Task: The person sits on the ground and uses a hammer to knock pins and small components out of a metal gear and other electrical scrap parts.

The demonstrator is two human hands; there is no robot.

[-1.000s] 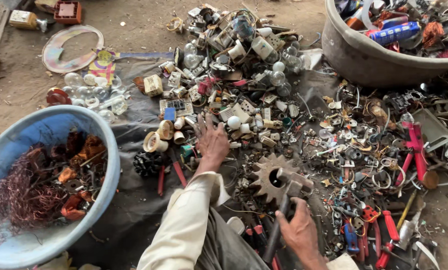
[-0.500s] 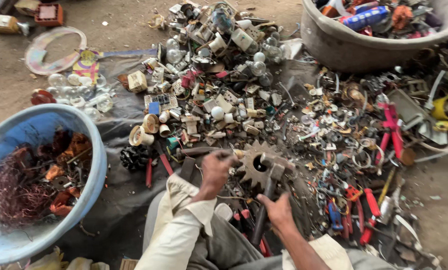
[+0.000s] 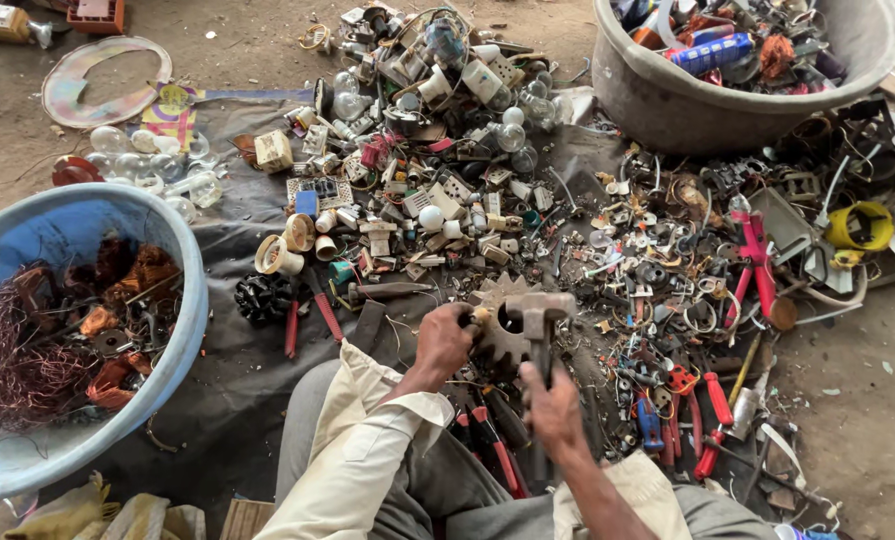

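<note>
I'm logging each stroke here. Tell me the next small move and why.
Probably a short downward tap: the right hand holds the hammer with its head over the toothed gear, while the left hand pinches a small part against the gear's edge.

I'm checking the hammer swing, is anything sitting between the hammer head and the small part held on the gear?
Nothing visible: the hammer in the right hand hangs just beside the small part that the left hand pinches on the gear.

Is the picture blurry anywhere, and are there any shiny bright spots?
Head view: sharp nearly all over, in soft even daylight without hard shadows; the clear glass bulbs show small bright glints; the right hand gripping the grey metal hammer looks slightly soft; the left hand at the toothed metal gear is crisp.
</note>
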